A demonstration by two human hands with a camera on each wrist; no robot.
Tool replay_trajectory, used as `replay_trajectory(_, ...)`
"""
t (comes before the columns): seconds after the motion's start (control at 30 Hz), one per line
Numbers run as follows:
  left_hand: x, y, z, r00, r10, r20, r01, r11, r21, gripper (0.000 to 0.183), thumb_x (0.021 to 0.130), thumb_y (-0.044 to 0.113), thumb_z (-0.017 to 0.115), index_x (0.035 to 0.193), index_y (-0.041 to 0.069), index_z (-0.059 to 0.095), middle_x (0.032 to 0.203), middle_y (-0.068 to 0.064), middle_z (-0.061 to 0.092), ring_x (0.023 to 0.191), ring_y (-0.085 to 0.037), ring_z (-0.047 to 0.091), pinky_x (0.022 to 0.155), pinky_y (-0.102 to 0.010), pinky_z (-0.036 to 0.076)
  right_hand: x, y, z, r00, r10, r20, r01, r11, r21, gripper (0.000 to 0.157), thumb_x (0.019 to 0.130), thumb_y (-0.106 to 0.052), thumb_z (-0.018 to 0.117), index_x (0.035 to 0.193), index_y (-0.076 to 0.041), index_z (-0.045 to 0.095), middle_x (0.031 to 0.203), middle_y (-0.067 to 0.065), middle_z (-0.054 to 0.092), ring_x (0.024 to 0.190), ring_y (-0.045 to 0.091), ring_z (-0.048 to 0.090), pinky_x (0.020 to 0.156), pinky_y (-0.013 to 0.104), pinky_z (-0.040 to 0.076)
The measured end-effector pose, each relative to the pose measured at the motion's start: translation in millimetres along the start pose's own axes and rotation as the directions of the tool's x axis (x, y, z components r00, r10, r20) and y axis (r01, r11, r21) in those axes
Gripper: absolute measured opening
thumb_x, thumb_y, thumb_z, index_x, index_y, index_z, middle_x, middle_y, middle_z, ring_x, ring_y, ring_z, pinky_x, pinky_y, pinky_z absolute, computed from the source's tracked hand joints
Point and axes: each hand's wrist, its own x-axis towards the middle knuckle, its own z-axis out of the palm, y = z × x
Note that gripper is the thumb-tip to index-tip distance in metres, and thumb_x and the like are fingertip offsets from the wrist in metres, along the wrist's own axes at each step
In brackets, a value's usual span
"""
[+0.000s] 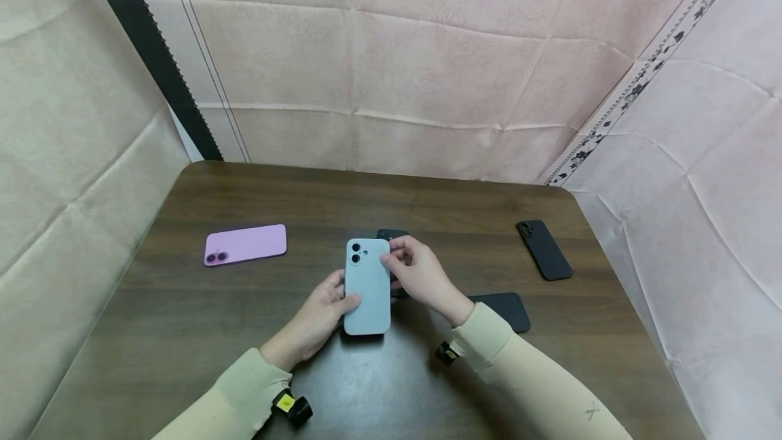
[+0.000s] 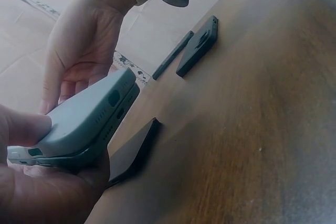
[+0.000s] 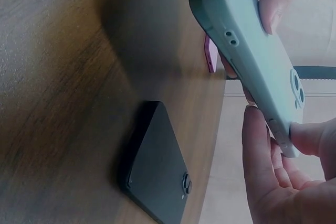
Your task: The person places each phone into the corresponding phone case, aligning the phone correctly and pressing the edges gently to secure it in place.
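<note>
A light blue phone case [image 1: 367, 290] with a camera cutout is held over the table, its back facing up. Directly beneath it lies a darker phone [image 2: 118, 121], whose port and speaker holes show in the left wrist view; at this end a seam runs between the two. My left hand [image 1: 314, 318] grips both from the left side, thumb on the case's back and fingers below. At the top right corner, my right hand [image 1: 424, 277] pinches the case between thumb and fingers. Behind that hand, a black phone [image 1: 391, 233] on the table is partly hidden.
On the wooden table [image 1: 201, 331], a purple phone [image 1: 246, 245] lies to the left. A black phone [image 1: 545, 251] lies far right, and another dark phone [image 1: 504, 311] is partly covered by my right sleeve. Cloth hangings [image 1: 397, 73] enclose the table's back and sides.
</note>
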Motion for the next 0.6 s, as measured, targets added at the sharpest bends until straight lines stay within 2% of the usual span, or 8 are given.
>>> replay_trajectory(0.1, -0.2, -0.2, 0.1, 1.000, -0.004, 0.002, 0.004, 1.000, 0.005, 0.046, 0.101, 0.003, 0.044, 0.144, 0.007, 0.027, 0.142, -0.015, 0.048, 0.124, -0.028, 0.051, 0.099, -0.041, 0.044, 4.8, 11.0, 0.6, 1.000, -0.015, -0.014, 0.015, 1.000, 0.003, 0.028, 0.097, -0.019, 0.061, 0.121, -0.004, 0.055, 0.098, 0.012, 0.060, 0.089, 0.031, 0.062, 0.068, 0.043, 0.058)
replay_trajectory(0.27, -1.0, 0.2, -0.3, 1.000, -0.008, 0.010, 0.008, 1.000, 0.019, 0.049, 0.101, 0.004, 0.045, 0.146, 0.007, 0.025, 0.143, -0.015, 0.047, 0.125, -0.028, 0.050, 0.100, -0.044, 0.043, 8.4, 17.2, 1.4, 0.999, -0.035, -0.033, 0.035, 0.999, 0.002, 0.027, 0.097, -0.023, 0.061, 0.119, -0.009, 0.056, 0.098, 0.009, 0.061, 0.086, 0.025, 0.061, 0.067, 0.045, 0.058)
replay_trajectory(0.6, -3.1, 1.5, 0.9, 1.000, 0.007, 0.031, -0.008, 1.000, 0.024, 0.048, 0.102, 0.003, 0.043, 0.146, 0.006, 0.025, 0.145, -0.017, 0.044, 0.126, -0.029, 0.049, 0.100, -0.042, 0.043, 9.9, 17.0, 1.4, 0.999, -0.032, -0.032, 0.033, 0.999, 0.030, 0.029, 0.098, -0.022, 0.059, 0.123, -0.005, 0.056, 0.100, 0.013, 0.061, 0.088, 0.028, 0.062, 0.067, 0.045, 0.057)
